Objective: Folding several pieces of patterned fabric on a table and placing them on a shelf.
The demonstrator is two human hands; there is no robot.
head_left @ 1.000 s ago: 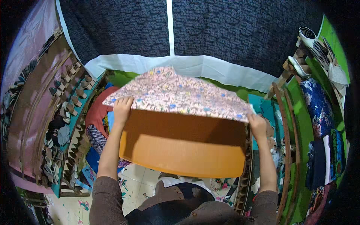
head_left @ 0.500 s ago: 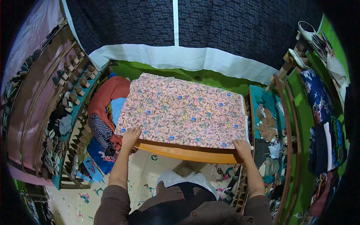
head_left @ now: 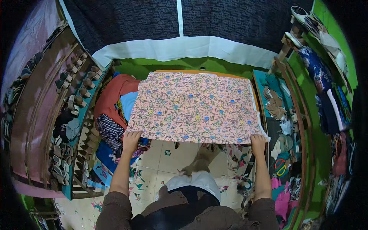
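Observation:
A pink floral cloth (head_left: 195, 105) lies spread over an orange-yellow table (head_left: 230, 75), whose far edge shows behind it. My left hand (head_left: 131, 141) grips the cloth's near left corner, fingers on top and thumb hidden beneath. At the near right corner, my right hand (head_left: 258, 143) pinches the cloth the same way. The near edge is drawn fairly straight between both hands and covers the table's front edge. A white strip shows along the cloth's right side.
Heaped fabrics, among them a rust-red cloth (head_left: 111, 92), sit left of the table. Wooden racks with shoe forms (head_left: 86, 86) stand further left. At right, a teal bench (head_left: 262, 82) holds fabric pieces and colourful-handled scissors (head_left: 280, 167). Scraps (head_left: 140, 184) litter the tiled floor.
Both hands have drawn the cloth toward me and slightly right, past the table's front edge. The orange front edge is now covered, and the far edge has come into view.

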